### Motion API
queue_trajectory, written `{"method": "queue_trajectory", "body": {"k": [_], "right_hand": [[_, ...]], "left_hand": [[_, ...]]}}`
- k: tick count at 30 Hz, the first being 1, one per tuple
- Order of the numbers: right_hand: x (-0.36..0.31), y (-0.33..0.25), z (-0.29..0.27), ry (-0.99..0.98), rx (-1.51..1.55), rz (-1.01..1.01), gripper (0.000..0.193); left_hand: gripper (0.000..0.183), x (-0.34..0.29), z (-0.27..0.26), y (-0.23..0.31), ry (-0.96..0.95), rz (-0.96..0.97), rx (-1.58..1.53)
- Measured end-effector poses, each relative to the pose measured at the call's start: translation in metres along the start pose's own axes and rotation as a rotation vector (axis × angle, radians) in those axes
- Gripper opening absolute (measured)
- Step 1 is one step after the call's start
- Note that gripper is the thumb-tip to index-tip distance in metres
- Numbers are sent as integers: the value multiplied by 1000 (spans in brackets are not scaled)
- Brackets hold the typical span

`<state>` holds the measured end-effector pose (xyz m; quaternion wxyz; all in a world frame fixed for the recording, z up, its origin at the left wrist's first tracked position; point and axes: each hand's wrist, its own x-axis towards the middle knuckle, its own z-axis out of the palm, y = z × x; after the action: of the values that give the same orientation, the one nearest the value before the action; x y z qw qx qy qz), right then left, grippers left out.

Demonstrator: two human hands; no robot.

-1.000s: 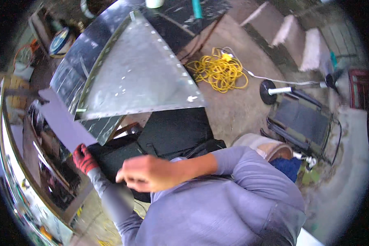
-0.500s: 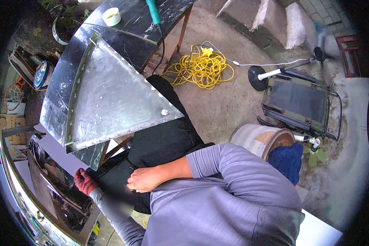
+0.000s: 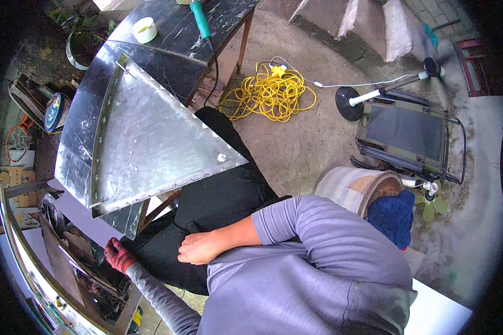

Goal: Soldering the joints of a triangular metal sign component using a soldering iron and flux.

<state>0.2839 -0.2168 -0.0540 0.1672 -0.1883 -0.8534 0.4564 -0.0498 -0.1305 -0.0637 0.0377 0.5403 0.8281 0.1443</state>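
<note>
My left hand (image 3: pixel 119 255), in a red and dark glove, is low at the left by the lower edge of a pale lilac sheet (image 3: pixel 82 210). Its fingers are curled together, and whatever they hold is hidden. Bare and closed, my right hand (image 3: pixel 199 249) rests over my black-clad lap. What is inside it, if anything, does not show. Ahead of both hands lies a wedge-shaped metal panel (image 3: pixel 151 139) with raised edges, on a dark marbled table (image 3: pixel 75 162). A small whitish lump (image 3: pixel 222 157) sits near the panel's right corner.
A white tape roll (image 3: pixel 144 30) and a teal-handled corded tool (image 3: pixel 200 21) lie on the table. Tangled yellow cable (image 3: pixel 271 95) covers floor beyond. To the right are a folding chair (image 3: pixel 405 131) and a striped bucket (image 3: pixel 346 187) with blue cloth (image 3: pixel 391 219).
The whole view has shifted slightly. My right hand sits marginally farther right over my lap, still closed. My left hand stays beside the lilac sheet.
</note>
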Motion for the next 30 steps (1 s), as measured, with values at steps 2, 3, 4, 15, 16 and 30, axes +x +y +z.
{"method": "queue_trajectory", "body": {"k": [2, 3, 4, 15, 16, 30], "right_hand": [[-1, 0, -1, 5, -27, -14, 20], [-1, 1, 0, 5, -28, -16, 20], [-1, 3, 1, 17, -29, -11, 20], [-6, -17, -21, -50, 101, 58, 23], [-8, -18, -25, -6, 126, 63, 23], [25, -71, -191, 580, -65, 177, 11]], "left_hand": [[30, 1, 1, 1, 6, -9, 36], [30, 1, 1, 1, 8, -10, 37], [30, 2, 2, 3, 3, -1, 16], [24, -6, 7, -7, 62, 109, -20], [25, -10, 5, 13, 78, 93, -40], [19, -18, -18, 20, 126, 27, -80]]}}
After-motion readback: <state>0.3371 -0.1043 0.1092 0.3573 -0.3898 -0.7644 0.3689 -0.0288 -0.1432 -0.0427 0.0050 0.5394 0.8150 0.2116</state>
